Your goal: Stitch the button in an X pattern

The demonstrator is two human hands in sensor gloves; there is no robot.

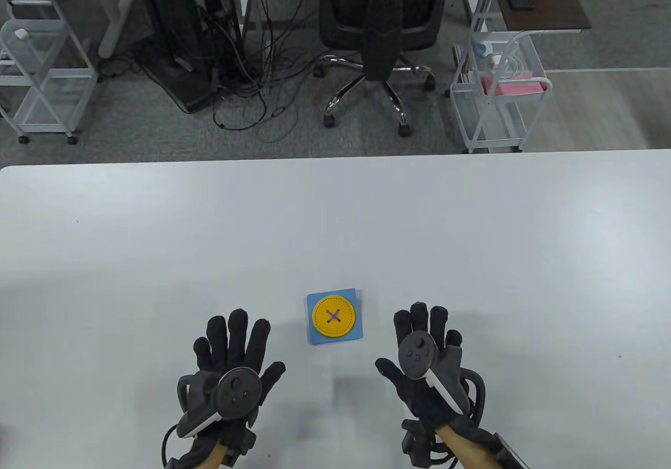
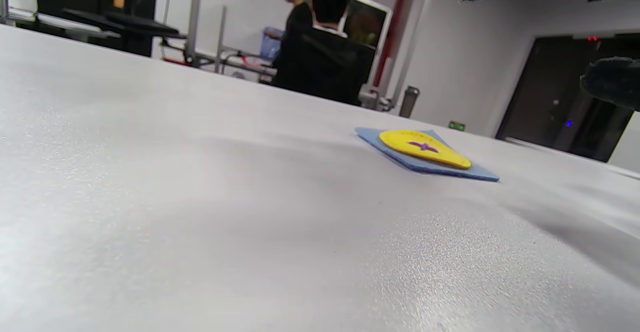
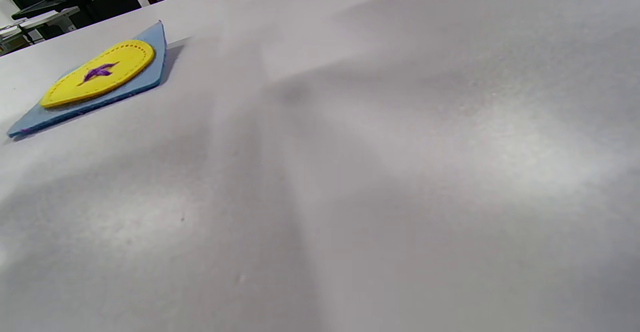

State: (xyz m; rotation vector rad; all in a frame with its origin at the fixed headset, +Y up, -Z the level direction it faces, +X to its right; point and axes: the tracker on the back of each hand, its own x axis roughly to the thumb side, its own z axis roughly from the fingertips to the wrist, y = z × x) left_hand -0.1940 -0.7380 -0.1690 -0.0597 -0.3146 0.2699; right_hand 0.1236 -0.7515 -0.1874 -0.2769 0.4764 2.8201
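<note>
A round yellow felt button (image 1: pixel 333 316) lies on a blue felt square (image 1: pixel 316 336) near the table's front middle, with a purple thread X (image 1: pixel 333 315) across its centre. The left wrist view shows the button (image 2: pixel 425 148) on the blue square (image 2: pixel 440 169); the right wrist view shows the button (image 3: pixel 100 72) on its square (image 3: pixel 150 72) at the upper left. My left hand (image 1: pixel 236 343) lies flat on the table to the left of the square, fingers straight and spread. My right hand (image 1: pixel 424 333) lies flat to the right, fingers straight. Neither hand touches the felt or holds anything.
The white table (image 1: pixel 335 217) stretches wide around the felt piece. Beyond its far edge stand an office chair (image 1: pixel 380 29), white wire carts (image 1: pixel 498 97) and a tangle of cables (image 1: pixel 251 86). Two people (image 2: pixel 320 47) stand in the background of the left wrist view.
</note>
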